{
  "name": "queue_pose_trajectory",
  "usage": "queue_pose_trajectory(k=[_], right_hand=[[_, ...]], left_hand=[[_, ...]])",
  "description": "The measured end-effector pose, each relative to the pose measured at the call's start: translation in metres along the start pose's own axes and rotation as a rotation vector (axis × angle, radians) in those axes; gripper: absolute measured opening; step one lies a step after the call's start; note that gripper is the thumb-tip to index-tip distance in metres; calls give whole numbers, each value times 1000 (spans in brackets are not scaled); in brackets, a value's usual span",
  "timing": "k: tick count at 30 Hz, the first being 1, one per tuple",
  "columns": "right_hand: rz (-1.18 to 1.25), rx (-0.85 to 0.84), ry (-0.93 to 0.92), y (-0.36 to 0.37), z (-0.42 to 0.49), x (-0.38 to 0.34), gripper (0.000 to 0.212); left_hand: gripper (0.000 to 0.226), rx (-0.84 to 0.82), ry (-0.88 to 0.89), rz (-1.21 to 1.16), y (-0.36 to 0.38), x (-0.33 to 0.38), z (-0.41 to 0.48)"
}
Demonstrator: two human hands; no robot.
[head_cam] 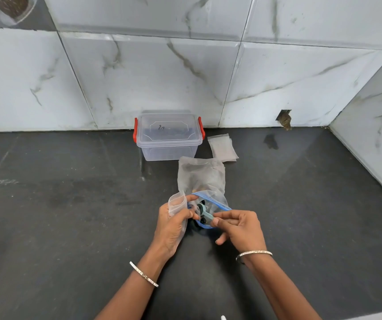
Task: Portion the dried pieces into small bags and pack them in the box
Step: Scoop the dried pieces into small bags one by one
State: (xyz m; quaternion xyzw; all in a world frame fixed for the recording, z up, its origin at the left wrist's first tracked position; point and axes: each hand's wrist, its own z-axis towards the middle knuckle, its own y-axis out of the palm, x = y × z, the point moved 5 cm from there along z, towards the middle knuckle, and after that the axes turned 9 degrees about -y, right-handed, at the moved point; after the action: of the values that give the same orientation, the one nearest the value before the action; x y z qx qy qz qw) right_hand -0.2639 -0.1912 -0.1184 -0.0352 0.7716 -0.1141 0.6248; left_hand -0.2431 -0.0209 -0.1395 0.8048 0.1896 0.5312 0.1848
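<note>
Both hands are gripping. The left hand (pixel 174 225) is curling its fingers round a small bag (pixel 176 203) of clear plastic, holding it upright with the mouth standing open. The right hand (pixel 240 227) is pinching a pale piece (pixel 208 216) between thumb and forefinger, right at the mouth of the big bag (pixel 202 174). The two hands are sitting close together, just above the counter (pixel 70 204), directly in front of the person.

Between the hands, a few dark dried pieces (pixel 202 221) are showing in the opening, which is rimmed by the big bag's blue zip strip (pixel 222 205). The rest of that bag is lying crumpled on the dark counter, stretching away from the hands, and I cannot tell what is inside it through the cloudy plastic.

Just beyond the big bag's far end, the box (pixel 169 144) is standing against the wall, clear plastic, lid on, with a red latch (pixel 135 130) at each side. Just to its right, a little stack of flat empty bags (pixel 222 147) is lying on the counter, near the big bag's far corner.

A thin metal bangle (pixel 144 274) is sitting on the left wrist and another one (pixel 253 253) on the right. Behind it all, white marbled wall tiles (pixel 162 72) are rising from the counter's back edge.
</note>
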Motion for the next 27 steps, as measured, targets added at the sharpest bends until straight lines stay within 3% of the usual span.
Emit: queue_pose_trajectory(k=[4, 8, 14, 20, 27], right_hand=[[222, 92, 142, 0, -5, 4, 3], [290, 134, 200, 2, -6, 12, 6], [160, 121, 90, 2, -10, 7, 11], [284, 84, 175, -11, -17, 1, 12], [326, 22, 152, -30, -29, -21, 14]], left_hand=[[46, 17, 10, 71, -7, -1, 0], [48, 20, 22, 180, -12, -1, -2], [46, 26, 27, 201, -13, -3, -4], [47, 59, 68, 276, -18, -1, -2], [47, 93, 158, 473, -18, -5, -6]])
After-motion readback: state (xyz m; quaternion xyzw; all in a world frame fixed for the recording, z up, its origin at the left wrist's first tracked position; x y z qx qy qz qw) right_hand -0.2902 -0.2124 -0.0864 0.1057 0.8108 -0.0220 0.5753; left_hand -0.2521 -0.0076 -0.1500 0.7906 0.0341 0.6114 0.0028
